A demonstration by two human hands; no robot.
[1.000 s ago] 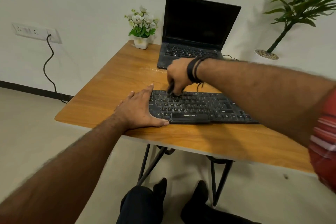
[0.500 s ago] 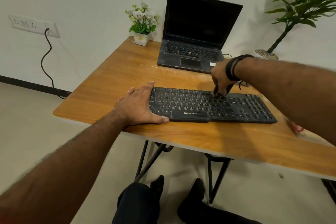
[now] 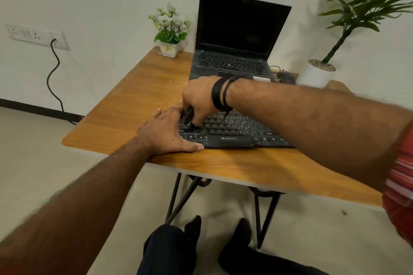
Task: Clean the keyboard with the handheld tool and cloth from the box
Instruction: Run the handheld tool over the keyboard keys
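Observation:
A black keyboard [image 3: 237, 131] lies near the front edge of the wooden table [image 3: 138, 107]. My left hand [image 3: 167, 134] lies flat over the keyboard's left end, fingers straight, thumb along its front edge. My right hand [image 3: 199, 98] grips a small black handheld tool [image 3: 188, 116] with its tip down on the keys at the keyboard's left part, just right of my left fingers. The keyboard's right end is hidden behind my right forearm. No cloth or box is in view.
An open black laptop [image 3: 234, 51] stands behind the keyboard. A small white flower pot [image 3: 169, 50] sits at the back left corner, a tall potted plant [image 3: 317, 73] at the back right, with a dark mouse [image 3: 286, 77] beside it. A cable hangs from a wall socket [image 3: 53, 39].
My right hand with the tool has swept from the keyboard's left to its right part and back to the left end. My left hand has stayed in place.

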